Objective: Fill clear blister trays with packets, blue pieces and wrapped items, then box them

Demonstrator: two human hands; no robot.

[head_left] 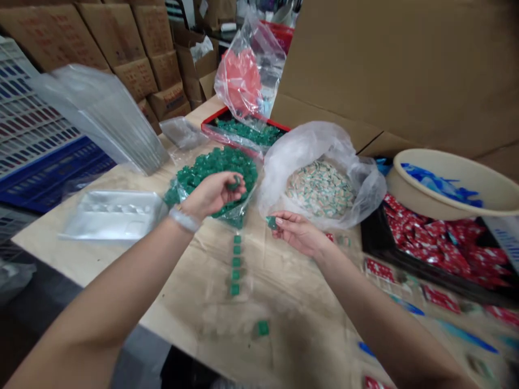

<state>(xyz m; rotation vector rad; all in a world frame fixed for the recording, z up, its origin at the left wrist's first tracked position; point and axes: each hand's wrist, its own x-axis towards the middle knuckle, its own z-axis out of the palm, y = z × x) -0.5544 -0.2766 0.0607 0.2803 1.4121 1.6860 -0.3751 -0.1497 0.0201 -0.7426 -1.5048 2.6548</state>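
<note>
At the bottom middle of the frame, one green square (263, 327) lies alone near the front edge of the bench (97, 259). Just above it, a short row of green squares (235, 265) runs up the middle, with bare room on both sides. The right hand (298, 233) hovers right of the row, its fingers pinched shut on a small green piece (271, 221). The left hand (211, 193) is over the bag of green pieces (203, 167), fingers curled around a few of them. A clear tray (111, 214) sits at the left, close to the bench edge. Right of centre is a bag of pale pieces (320, 186). Farther right, a cream bowl (450, 186) rests above red packets (425, 235). Brown boxes (121, 43) stand at the upper left.
</note>
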